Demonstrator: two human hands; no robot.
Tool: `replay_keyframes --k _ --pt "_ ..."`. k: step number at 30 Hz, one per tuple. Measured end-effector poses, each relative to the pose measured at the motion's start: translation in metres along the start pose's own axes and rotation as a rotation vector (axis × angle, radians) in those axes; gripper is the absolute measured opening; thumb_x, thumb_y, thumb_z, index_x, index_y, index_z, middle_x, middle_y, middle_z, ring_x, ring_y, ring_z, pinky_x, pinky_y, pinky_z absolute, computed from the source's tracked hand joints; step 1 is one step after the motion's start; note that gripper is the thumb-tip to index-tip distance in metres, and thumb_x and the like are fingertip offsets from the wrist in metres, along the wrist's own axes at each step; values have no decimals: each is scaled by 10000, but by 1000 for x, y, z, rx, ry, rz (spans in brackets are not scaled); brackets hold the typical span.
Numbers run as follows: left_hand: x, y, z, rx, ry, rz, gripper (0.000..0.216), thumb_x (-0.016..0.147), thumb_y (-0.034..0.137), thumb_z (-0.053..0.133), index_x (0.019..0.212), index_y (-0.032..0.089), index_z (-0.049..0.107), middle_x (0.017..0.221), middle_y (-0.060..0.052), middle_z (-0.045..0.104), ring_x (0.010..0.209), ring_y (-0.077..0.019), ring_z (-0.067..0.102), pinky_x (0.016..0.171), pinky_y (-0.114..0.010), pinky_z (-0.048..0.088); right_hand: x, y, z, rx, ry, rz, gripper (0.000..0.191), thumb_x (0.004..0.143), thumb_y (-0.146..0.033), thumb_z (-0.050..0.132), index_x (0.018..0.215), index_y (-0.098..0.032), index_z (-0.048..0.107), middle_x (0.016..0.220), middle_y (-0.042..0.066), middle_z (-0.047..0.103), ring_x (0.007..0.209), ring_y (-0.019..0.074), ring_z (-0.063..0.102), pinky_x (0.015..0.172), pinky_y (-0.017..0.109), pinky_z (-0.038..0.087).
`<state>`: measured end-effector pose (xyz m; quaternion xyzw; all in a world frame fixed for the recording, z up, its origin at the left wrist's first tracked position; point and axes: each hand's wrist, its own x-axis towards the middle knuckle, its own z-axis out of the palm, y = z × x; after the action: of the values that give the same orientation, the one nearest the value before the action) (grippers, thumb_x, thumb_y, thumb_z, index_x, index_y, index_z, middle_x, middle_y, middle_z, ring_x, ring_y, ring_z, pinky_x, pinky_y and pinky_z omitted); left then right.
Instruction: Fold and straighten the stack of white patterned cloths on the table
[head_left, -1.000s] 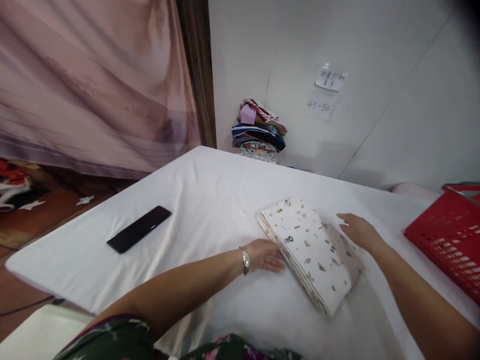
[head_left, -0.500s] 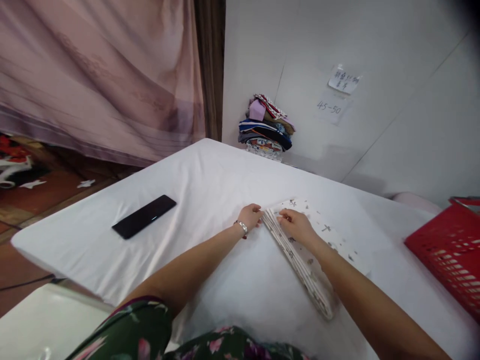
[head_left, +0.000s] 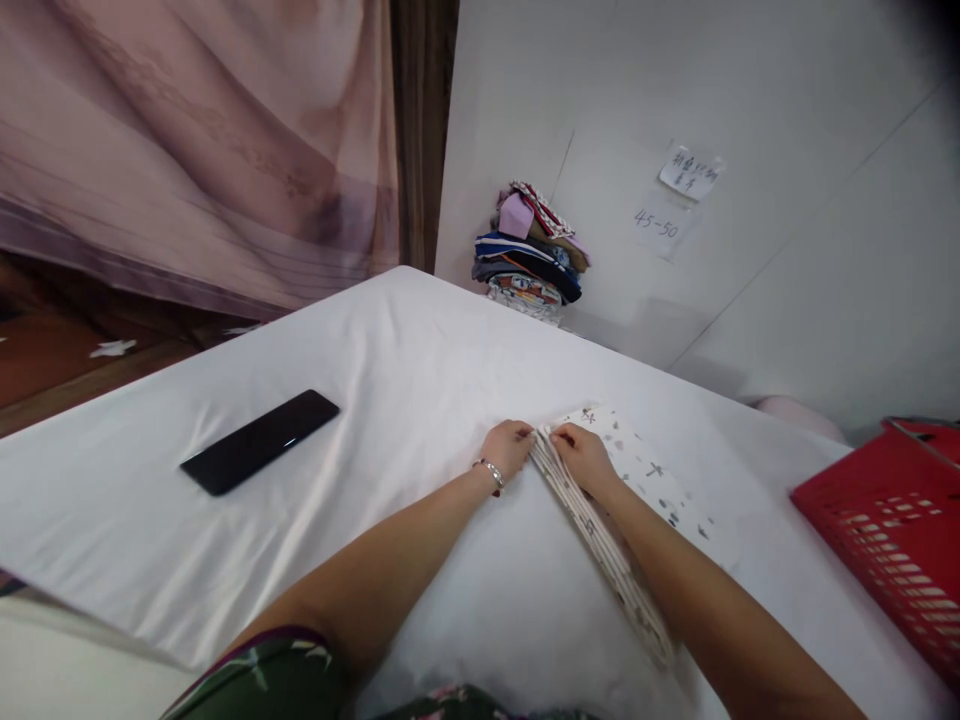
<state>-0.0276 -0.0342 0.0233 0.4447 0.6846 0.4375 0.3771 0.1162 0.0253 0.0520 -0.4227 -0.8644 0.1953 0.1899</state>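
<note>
A white cloth with a small dark print (head_left: 592, 530) lies on the table, gathered into narrow pleats along its left side. Its flat, unpleated part spreads out to the right, partly under my right forearm. My left hand (head_left: 508, 450) pinches the far end of the pleats from the left; a bracelet circles that wrist. Just across from it, my right hand (head_left: 583, 455) is closed with thumb and finger on the same end. The fingertips of both hands nearly meet there. The near end of the pleated strip reaches toward my body.
A black phone-like slab (head_left: 262, 440) lies on the left of the white-covered table (head_left: 420, 360). Folded clothes (head_left: 531, 250) are stacked beyond the far edge by the wall. A red plastic basket (head_left: 892, 530) stands at the right. Paper notes (head_left: 690, 172) hang on the wall.
My right hand has closed in on the far end of the pleats, its fingers now pinching beside the left hand's. The pleats look pressed closer together there. The view has shifted slightly.
</note>
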Motion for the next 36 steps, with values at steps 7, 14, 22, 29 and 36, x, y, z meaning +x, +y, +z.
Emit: replay_keyframes --k 7,14,22,29,36 --pt "3 -4 1 106 75 71 176 726 194 564 873 189 659 873 -24 638 684 -100 590 658 -213 472 3 -12 4 -131 -8 6 185 791 -324 447 731 -197 568 686 9 588 629 134 501 560 230 310" --pt "1 0 0 88 73 48 167 726 184 545 857 176 649 779 -13 629 603 -85 572 614 -198 468 9 1 9 -44 -33 6 160 767 -311 479 703 -201 574 642 -5 581 598 127 493 563 232 316" --pt "0 3 -1 63 35 1 176 731 187 509 853 165 634 714 -8 623 529 -74 555 515 -176 446 3 -2 4 295 -33 53 190 722 -363 496 669 -193 563 549 -34 516 521 118 449 512 224 335" --pt "4 1 0 -40 10 -80 164 749 215 502 859 149 603 584 3 582 468 -82 539 397 -155 411 3 -5 13 106 17 16 204 749 -353 466 679 -203 584 573 -24 555 549 124 485 539 228 339" --pt "5 2 -1 -96 9 -110 96 726 169 517 785 140 587 565 7 585 464 -85 544 421 -171 440 -1 -15 11 -108 -34 -6 206 778 -359 453 756 -198 579 684 7 587 620 135 499 570 234 330"
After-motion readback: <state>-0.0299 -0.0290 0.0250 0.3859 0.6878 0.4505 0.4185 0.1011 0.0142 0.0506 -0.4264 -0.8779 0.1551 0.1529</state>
